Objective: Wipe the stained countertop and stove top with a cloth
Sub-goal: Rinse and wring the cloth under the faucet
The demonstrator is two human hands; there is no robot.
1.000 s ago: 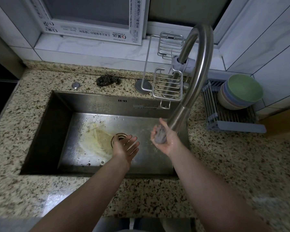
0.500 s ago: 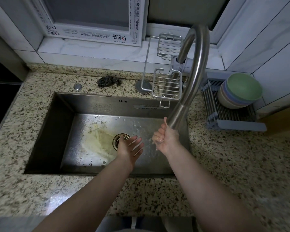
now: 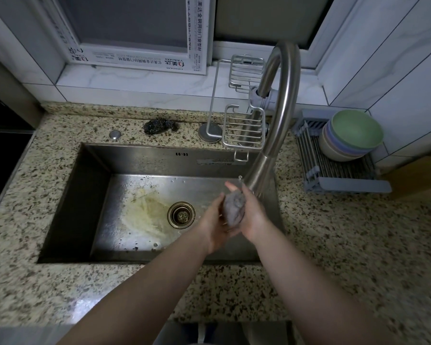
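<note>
Over the sink (image 3: 67, 195), under the faucet (image 3: 281, 115), both hands squeeze a wadded grey cloth (image 3: 234, 207). Left hand (image 3: 215, 226) and right hand (image 3: 253, 216) have fingers curled round it, pressed together.

Upper frame, I see a window (image 3: 132, 23) with a labelled white frame above a marble sill (image 3: 139, 79); pale tiled wall (image 3: 396, 53) at right, dim light throughout.

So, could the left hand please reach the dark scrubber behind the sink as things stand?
Probably not at once: the left hand is pressed against the cloth. Once freed, nothing blocks the way to the scrubber.
</note>
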